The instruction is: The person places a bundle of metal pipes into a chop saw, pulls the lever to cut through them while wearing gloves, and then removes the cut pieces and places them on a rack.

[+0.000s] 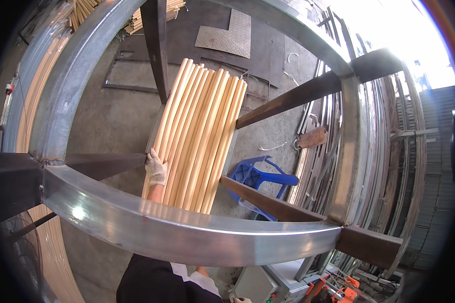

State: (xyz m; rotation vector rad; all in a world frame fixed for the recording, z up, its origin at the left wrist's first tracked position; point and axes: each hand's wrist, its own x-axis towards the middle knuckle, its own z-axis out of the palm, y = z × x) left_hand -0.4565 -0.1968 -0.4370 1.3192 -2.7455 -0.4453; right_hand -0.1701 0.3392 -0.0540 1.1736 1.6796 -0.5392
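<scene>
A stack of long, pale yellow round rods point(205, 121) lies side by side on a narrow metal-edged stand. My left hand point(156, 167), in a whitish knit glove, rests on the rods along the stack's left edge, fingers pointing away from me. Its fingertips lie against the outer rod; I see no firm grip. Only a sliver of my right hand point(241, 300) shows at the bottom edge, beside a grey control box point(255, 285); its fingers are mostly cut off. Part of my right forearm point(201, 271) shows below the metal frame.
A welded metal frame point(187, 235) with dark bars crosses the view above the rods. A blue plastic stool point(258, 179) stands right of the stack. Long metal profiles point(376, 151) fill the right side; wrapped bundles point(23, 101) lie left. Orange machine parts point(346, 293) sit lower right.
</scene>
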